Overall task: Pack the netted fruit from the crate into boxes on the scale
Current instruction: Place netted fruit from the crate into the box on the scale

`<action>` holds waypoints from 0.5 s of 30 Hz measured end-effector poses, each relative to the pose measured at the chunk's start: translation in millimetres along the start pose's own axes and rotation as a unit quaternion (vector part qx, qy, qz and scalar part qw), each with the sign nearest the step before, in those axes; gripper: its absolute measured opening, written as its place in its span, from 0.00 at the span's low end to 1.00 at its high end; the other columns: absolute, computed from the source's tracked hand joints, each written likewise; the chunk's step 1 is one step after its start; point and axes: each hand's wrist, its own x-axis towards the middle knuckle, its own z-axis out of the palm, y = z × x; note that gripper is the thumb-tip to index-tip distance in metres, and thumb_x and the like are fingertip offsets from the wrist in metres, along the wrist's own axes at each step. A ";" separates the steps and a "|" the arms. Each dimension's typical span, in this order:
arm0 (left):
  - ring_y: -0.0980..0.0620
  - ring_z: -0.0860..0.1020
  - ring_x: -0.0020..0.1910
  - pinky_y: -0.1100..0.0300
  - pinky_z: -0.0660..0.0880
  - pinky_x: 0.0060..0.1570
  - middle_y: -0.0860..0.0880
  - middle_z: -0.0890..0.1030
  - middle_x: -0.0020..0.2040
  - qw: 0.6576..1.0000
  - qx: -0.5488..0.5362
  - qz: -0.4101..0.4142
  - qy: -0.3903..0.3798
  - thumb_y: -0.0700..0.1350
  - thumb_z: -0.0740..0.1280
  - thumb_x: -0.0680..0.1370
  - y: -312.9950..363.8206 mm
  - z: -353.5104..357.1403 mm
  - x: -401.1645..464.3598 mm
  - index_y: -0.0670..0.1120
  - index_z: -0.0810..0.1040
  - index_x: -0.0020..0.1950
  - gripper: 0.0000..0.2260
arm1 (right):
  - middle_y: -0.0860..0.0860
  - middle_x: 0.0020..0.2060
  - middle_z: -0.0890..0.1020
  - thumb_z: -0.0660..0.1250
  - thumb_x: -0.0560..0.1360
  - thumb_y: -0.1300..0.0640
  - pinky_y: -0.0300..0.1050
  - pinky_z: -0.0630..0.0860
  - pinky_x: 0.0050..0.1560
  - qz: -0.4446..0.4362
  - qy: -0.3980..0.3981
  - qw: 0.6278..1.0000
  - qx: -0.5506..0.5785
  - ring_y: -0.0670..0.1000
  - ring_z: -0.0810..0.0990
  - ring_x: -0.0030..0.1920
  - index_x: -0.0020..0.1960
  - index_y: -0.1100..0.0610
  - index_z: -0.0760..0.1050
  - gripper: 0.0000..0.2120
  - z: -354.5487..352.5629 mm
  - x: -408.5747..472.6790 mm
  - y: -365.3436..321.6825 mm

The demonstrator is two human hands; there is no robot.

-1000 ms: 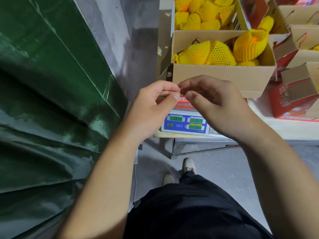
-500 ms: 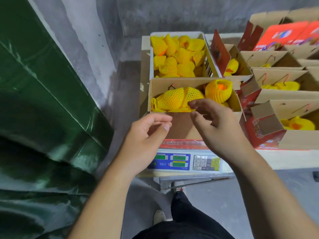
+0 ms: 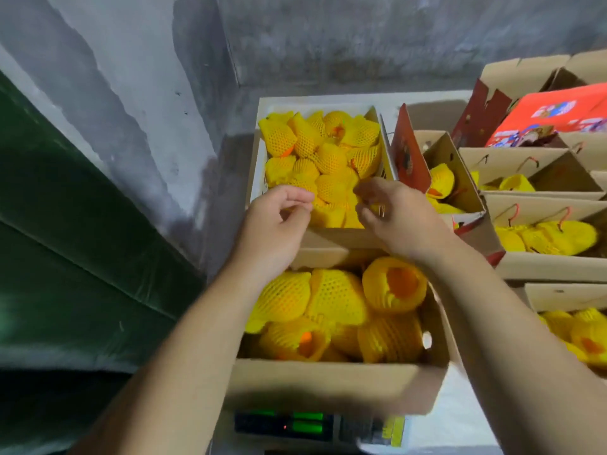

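A white crate at the back holds several fruit in yellow foam nets. In front of it, a cardboard box sits on the scale with more netted fruit inside. My left hand hovers over the crate's near left corner with fingers loosely curled, and I see nothing in it. My right hand is over the crate's near right side. Its curled fingertips point down at the fruit, and I cannot tell if they touch it. Both forearms cross above the box.
To the right stand several open cardboard boxes partly filled with netted fruit, and red printed boxes behind them. A grey concrete wall and a green tarp close off the left.
Both hands moved forward from above the scale display, over the box, to the crate, and they drew apart. The view tilted up and forward.
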 end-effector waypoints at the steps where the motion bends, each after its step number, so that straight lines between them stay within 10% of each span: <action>1: 0.58 0.83 0.54 0.63 0.77 0.53 0.56 0.85 0.52 0.999 0.033 -0.009 -0.011 0.40 0.67 0.82 -5.6 9.1 25.9 0.56 0.82 0.54 0.10 | 0.55 0.62 0.82 0.66 0.80 0.52 0.55 0.77 0.62 0.011 -0.034 0.999 -0.032 0.58 0.80 0.62 0.68 0.52 0.77 0.17 1.9 26.4 13.9; 6: 0.57 0.78 0.52 0.70 0.73 0.43 0.47 0.77 0.70 0.980 0.082 -0.174 -0.055 0.44 0.68 0.83 -46.1 43.5 130.3 0.50 0.74 0.75 0.19 | 0.59 0.71 0.73 0.64 0.80 0.51 0.59 0.71 0.70 0.032 -0.163 0.958 -0.235 0.64 0.69 0.72 0.76 0.52 0.67 0.25 32.4 140.4 77.7; 10: 0.38 0.58 0.81 0.46 0.63 0.74 0.46 0.54 0.85 0.879 0.421 -0.165 -0.151 0.53 0.68 0.82 -85.2 39.5 181.9 0.54 0.51 0.86 0.37 | 0.55 0.82 0.56 0.64 0.82 0.49 0.60 0.53 0.80 -0.020 -0.188 0.920 -0.343 0.62 0.51 0.82 0.83 0.51 0.53 0.33 61.0 200.5 122.2; 15: 0.30 0.64 0.76 0.40 0.66 0.72 0.43 0.58 0.81 0.864 0.429 -0.210 -0.158 0.58 0.74 0.77 -119.6 49.4 200.3 0.58 0.49 0.85 0.44 | 0.54 0.73 0.64 0.64 0.80 0.40 0.57 0.56 0.74 -0.074 -0.101 0.901 -0.416 0.60 0.63 0.72 0.78 0.52 0.59 0.32 81.1 227.6 153.9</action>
